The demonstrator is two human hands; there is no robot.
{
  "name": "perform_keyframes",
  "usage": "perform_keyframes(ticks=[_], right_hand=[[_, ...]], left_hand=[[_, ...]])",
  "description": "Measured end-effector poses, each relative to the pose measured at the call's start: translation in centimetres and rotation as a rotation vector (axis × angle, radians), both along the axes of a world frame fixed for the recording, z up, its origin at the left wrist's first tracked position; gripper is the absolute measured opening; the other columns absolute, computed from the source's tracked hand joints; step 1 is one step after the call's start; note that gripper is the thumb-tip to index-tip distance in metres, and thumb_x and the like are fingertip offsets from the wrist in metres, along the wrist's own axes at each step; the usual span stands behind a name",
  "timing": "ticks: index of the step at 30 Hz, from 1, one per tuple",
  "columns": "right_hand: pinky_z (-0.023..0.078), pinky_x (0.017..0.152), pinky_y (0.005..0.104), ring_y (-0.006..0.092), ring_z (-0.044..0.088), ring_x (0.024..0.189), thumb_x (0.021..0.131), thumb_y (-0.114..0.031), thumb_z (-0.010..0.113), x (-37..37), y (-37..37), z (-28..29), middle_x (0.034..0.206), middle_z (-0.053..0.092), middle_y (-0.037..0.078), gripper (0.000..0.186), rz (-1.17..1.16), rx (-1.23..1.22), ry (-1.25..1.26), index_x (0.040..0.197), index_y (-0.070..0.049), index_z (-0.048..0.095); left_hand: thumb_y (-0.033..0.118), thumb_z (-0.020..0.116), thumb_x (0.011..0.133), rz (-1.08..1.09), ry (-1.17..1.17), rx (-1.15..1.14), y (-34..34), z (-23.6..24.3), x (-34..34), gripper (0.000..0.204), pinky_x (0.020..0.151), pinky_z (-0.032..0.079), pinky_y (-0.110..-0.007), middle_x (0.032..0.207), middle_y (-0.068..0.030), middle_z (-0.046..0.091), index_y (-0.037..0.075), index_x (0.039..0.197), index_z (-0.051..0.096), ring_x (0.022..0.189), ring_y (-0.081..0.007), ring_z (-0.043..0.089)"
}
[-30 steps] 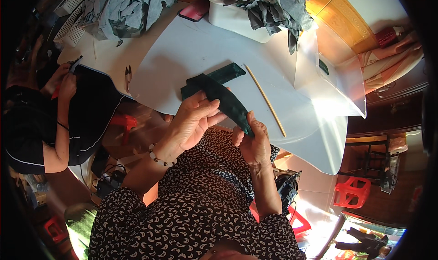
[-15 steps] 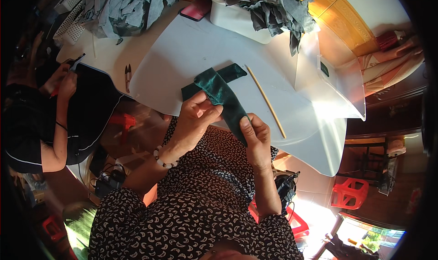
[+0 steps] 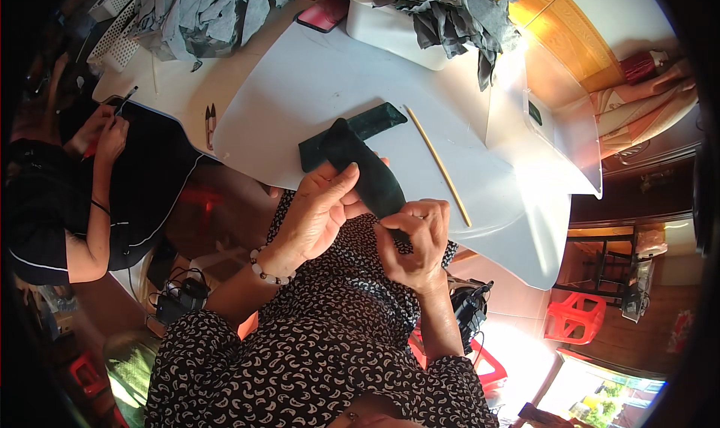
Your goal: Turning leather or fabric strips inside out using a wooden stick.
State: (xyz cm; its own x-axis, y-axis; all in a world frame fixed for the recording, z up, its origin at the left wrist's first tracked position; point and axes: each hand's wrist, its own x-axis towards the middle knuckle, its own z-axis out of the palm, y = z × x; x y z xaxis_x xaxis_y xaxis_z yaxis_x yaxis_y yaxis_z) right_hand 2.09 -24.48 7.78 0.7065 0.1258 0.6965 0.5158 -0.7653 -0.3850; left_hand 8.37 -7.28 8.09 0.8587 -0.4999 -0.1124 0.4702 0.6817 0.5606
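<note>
Over the near edge of the white table (image 3: 277, 105), a dark green velvet strip (image 3: 361, 164) is held slantwise between both hands. My left hand (image 3: 320, 207) grips its left edge, thumb on top and fingers beneath. At the strip's lower end my right hand (image 3: 417, 240) is closed, with thumb and forefinger pinching the fabric. A second dark green velvet strip (image 3: 380, 119) lies flat on the table just beyond, partly covered by the held one. To its right rests a thin wooden stick (image 3: 439, 167), apart from both hands.
A white bin (image 3: 390, 34) heaped with dark grey fabric pieces (image 3: 450, 12) stands at the back, beside a red phone (image 3: 324, 14). Grey fabric (image 3: 210, 15) is piled at far left. Two small pointed tools (image 3: 210, 124) lie near a co-worker (image 3: 97, 195) at left. A clear plastic tray (image 3: 555, 135) sits at right.
The held strip has turned over, its shiny face giving way to a duller one. My left hand has shifted its grip, and my right hand has curled into a pinch at the lower end.
</note>
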Motion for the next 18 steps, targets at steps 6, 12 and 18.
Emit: perform_keyframes(ticks=[6, 12, 18], right_hand=[[0.042, 0.095, 0.0375, 0.0260, 0.052, 0.116, 0.090, -0.045, 0.062, 0.5, -1.3, 0.0, 0.121, 0.058, 0.016, 0.060, 0.310, 0.977, 0.387, 0.123, 0.004, 0.056], [0.049, 0.088, 0.0333, 0.0219, 0.063, 0.098, 0.096, -0.020, 0.059, -0.1, -1.0, 1.0, 0.112, 0.067, 0.016, 0.030, 0.420, 0.765, 0.629, 0.113, 0.003, 0.068], [0.051, 0.084, 0.0325, 0.0214, 0.063, 0.093, 0.087, -0.014, 0.070, -0.6, 0.7, 1.4, 0.109, 0.065, 0.013, 0.028, 0.256, 0.780, 0.597, 0.112, 0.000, 0.070]], left_hand=[[0.014, 0.055, 0.100, -0.045, -0.131, -0.050, 0.4, -0.5, -0.6, 0.021, 0.093, 0.056, -0.039, 0.117, -0.0115, 0.064, 0.005, 0.116, 0.063, 0.110, -0.0226, 0.064], [0.015, 0.061, 0.095, 0.041, -0.462, 0.030, 0.0, -1.8, 0.0, 0.014, 0.078, 0.048, -0.032, 0.105, -0.0079, 0.058, 0.011, 0.109, 0.065, 0.087, -0.0201, 0.058], [0.018, 0.062, 0.095, -0.022, -0.354, -0.111, -0.5, -2.3, 0.1, 0.014, 0.085, 0.044, -0.032, 0.105, -0.0040, 0.052, 0.017, 0.110, 0.060, 0.099, -0.0181, 0.050]])
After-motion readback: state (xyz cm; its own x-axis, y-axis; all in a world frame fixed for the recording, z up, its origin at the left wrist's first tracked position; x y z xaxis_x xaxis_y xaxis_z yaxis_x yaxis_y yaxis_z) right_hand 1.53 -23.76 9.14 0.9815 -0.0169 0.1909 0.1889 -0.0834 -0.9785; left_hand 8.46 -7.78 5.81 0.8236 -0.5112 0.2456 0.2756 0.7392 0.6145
